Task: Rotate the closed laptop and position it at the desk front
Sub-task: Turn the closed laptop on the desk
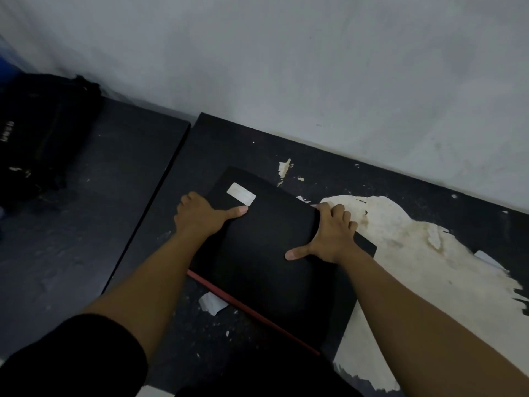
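Observation:
A closed black laptop (266, 253) lies flat on the dark desk (223, 138), turned at an angle, with a white sticker near its far left corner and a red strip along its near edge. My left hand (200, 214) grips its left edge, thumb pressed on the lid by the sticker. My right hand (329, 236) holds the right edge, fingers curled over the side and thumb flat on the lid. My forearms hide part of both side edges.
The desk's black surface is peeled away in a large pale patch (415, 267) to the right of the laptop. A scrap of paper (211, 303) lies by the red edge. A second dark desk (94, 210) adjoins on the left, with a black bag (37, 133) against the wall.

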Available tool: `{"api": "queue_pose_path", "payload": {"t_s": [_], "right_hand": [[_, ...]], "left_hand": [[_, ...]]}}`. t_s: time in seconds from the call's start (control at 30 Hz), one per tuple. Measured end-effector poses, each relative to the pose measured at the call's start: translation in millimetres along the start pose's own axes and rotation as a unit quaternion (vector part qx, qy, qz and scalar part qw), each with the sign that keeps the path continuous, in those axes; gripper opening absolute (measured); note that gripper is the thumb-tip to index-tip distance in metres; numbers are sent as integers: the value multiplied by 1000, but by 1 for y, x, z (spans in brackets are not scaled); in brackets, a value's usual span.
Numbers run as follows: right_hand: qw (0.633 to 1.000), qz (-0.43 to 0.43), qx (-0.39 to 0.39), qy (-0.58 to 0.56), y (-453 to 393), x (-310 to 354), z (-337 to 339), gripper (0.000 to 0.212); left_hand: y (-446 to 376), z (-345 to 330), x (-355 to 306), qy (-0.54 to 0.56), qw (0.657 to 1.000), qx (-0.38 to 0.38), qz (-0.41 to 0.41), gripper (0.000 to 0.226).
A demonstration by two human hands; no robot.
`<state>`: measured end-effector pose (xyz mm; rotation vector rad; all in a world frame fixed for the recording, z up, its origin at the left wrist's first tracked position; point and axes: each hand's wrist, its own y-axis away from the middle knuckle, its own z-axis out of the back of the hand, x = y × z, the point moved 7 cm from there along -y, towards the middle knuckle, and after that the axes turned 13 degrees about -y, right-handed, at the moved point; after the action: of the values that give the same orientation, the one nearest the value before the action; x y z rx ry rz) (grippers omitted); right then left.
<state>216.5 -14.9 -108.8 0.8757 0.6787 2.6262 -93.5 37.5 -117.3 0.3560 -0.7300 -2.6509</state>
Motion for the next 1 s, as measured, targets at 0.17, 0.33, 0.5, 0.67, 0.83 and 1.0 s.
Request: {"api": "queue_pose_path", "payload": {"t_s": [0.17,0.33,0.5,0.67,0.83,1.0], "right_hand": [[998,-39,-22,-34,20,-24,-1,137],[995,-87,-31,-47,36,-44,3,136],[997,-76,10,-28,28,-31,8,136],[983,-13,7,-180,-10,28,7,107],[982,13,-39,-183,-40,60,8,69],[977,20,-92,-191,-39,54,6,62]], "left_hand": [[1,-1,-23,-26,999,14,-39,152],[1,-3,-56,-31,995,30,-93,157],[4,0,-71,5,993,29,-118,150],[6,5,-72,52,985,5,-165,132],[5,10,-72,71,977,-21,-202,114],[7,12,-57,40,976,-4,-214,97]]}}
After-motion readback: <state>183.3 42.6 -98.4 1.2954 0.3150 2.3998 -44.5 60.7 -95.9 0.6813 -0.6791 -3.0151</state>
